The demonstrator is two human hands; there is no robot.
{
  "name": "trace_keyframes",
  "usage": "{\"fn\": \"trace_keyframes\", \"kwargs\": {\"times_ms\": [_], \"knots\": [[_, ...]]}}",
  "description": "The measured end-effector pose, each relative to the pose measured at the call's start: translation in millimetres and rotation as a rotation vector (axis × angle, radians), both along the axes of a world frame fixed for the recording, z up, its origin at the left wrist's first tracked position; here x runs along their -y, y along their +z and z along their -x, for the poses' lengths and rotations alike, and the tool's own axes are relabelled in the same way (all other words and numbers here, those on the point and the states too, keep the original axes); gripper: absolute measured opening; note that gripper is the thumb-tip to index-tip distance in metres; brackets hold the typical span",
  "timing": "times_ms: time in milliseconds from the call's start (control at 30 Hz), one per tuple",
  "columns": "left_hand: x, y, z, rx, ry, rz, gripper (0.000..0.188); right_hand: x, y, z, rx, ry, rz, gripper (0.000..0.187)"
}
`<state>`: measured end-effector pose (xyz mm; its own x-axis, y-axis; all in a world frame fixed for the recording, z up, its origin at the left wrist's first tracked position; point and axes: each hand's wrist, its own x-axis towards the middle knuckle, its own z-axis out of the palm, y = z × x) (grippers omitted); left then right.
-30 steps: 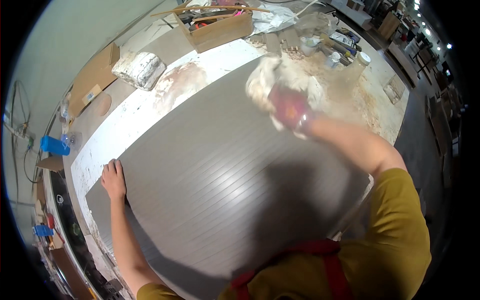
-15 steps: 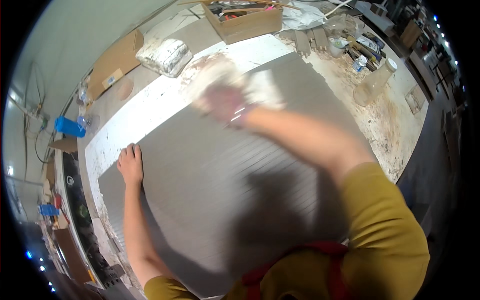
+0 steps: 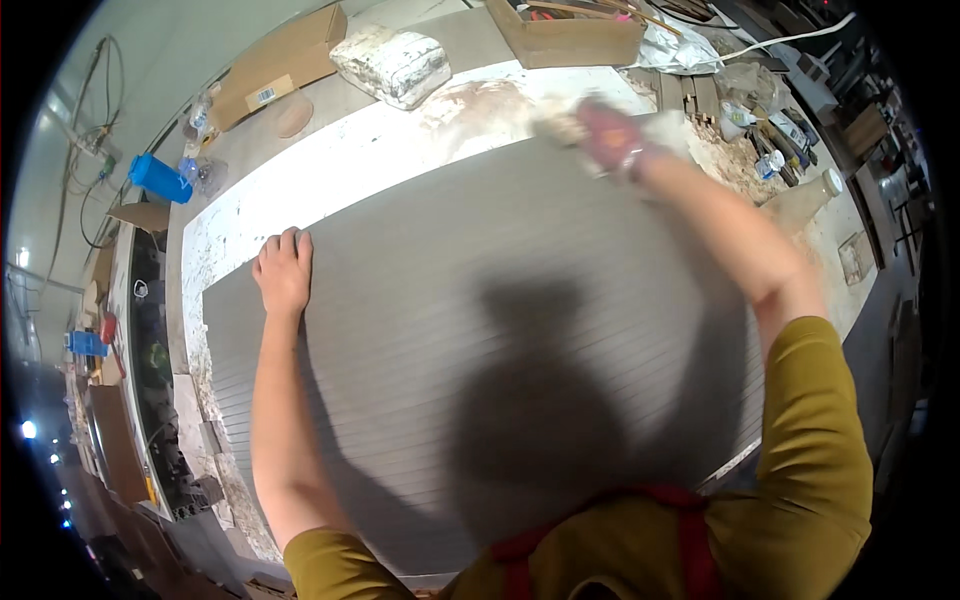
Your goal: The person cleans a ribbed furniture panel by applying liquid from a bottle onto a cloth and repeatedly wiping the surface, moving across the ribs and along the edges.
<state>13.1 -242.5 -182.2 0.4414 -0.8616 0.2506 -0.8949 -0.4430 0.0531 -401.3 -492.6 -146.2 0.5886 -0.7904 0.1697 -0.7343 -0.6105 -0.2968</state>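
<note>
A large grey board [image 3: 420,260] with fine parallel grooves lies in front of me, my shadow across it. My left hand [image 3: 285,270] is bare and rests at the board's far left edge, fingers stretched out and lying flat. In a dark red glove, my right hand [image 3: 608,135] is at the far right part of the board, smeared by motion. It presses a cream-white rag [image 3: 565,128] against the surface; the rag's shape is blurred and the fingers are partly hidden.
Beyond the board lie a white sheet [image 3: 345,185], a white wrapped bundle [image 3: 392,65] and cardboard boxes [image 3: 575,42]. A cloudy bottle [image 3: 805,200] and small tools stand at the right. A blue bottle [image 3: 160,177] is at the left.
My right hand has swept the rag to the right along the board's far side. My left hand stays at the edge. The whole view has shifted a little.
</note>
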Motion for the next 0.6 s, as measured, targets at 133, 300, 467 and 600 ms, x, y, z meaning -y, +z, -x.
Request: {"fn": "trace_keyframes", "kwargs": {"times_ms": [133,300,467,600], "knots": [[-10,-6,-14,0.012,0.013,-0.047,0.04,-79,7,-143,0.017,0.465,-0.089,0.029],[-8,-3,-21,0.002,-0.017,-0.055,0.041,-79,14,-149,-0.074,0.466,-0.118,0.027],[-9,7,-5,-0.042,0.022,-0.039,0.042,0,-2,-3,-0.024,-0.075,-0.107,0.022],[-4,2,0,-0.027,0.002,0.027,0.042,-16,10,3,-0.23,-0.156,0.085,0.033]]}}
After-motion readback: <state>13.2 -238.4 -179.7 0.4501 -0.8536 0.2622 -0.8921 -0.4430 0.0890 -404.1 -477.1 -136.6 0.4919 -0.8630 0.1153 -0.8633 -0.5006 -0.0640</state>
